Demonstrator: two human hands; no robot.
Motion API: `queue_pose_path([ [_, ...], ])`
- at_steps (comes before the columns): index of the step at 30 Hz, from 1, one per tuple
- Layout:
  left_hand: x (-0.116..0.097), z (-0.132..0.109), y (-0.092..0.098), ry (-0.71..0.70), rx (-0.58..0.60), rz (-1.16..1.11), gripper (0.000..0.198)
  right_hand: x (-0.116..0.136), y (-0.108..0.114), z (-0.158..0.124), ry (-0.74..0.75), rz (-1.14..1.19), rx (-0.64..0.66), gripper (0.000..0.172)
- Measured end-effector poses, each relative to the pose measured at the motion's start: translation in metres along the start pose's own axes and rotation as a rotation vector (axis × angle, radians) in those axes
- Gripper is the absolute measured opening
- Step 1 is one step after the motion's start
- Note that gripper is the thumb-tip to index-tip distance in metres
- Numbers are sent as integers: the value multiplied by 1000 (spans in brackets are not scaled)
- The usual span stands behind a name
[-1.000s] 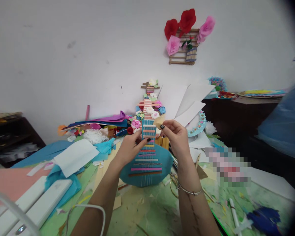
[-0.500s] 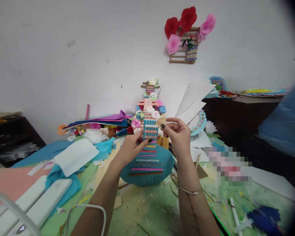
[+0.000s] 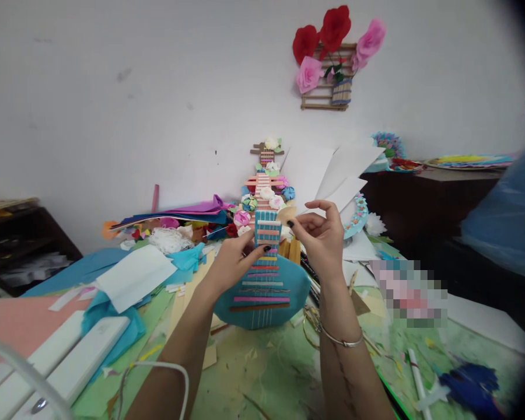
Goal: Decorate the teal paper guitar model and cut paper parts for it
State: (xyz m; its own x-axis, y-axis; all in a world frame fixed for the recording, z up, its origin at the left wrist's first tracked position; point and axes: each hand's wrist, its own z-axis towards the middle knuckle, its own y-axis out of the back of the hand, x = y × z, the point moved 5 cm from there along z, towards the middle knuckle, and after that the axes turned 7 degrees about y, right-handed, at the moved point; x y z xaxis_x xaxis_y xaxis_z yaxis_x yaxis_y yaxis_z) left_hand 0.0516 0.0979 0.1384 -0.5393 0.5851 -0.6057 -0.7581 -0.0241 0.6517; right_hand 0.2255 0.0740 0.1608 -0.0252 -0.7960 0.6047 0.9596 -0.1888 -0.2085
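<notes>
A teal paper guitar (image 3: 262, 294) with coloured strips across it stands upright on the table in front of me. My left hand (image 3: 231, 262) grips its striped neck (image 3: 268, 230), fingers closed round it. My right hand (image 3: 321, 239) is raised beside the top of the neck and pinches a small tan paper piece (image 3: 285, 214) between thumb and forefinger. A silver bangle (image 3: 339, 339) sits on my right wrist.
Behind the guitar stands a taller stick model with paper flowers (image 3: 266, 186). Coloured paper sheets (image 3: 175, 219) pile at the back left, white sheets (image 3: 341, 175) at the back right. Scissors (image 3: 311, 321) lie by my right wrist. A white device (image 3: 70, 361) sits at the front left.
My right hand has lifted slightly and moved right, its fingers spreading a little while still pinching the tan piece. The left hand stays on the guitar's neck.
</notes>
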Motion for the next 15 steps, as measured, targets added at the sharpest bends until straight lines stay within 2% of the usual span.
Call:
queue_pose_path([
  [5,-1,-1,0,-10,-11,-2,29,3,2,0,36,-27,26,35],
  [10,1,-2,1,-9,-57,-38,51,2,3,1,22,-49,28,35],
  [13,1,-3,4,-17,-96,-127,58,3,2,1,23,-70,26,35],
  [15,-3,-3,5,-22,-104,-268,58,5,1,0,36,-83,30,35],
])
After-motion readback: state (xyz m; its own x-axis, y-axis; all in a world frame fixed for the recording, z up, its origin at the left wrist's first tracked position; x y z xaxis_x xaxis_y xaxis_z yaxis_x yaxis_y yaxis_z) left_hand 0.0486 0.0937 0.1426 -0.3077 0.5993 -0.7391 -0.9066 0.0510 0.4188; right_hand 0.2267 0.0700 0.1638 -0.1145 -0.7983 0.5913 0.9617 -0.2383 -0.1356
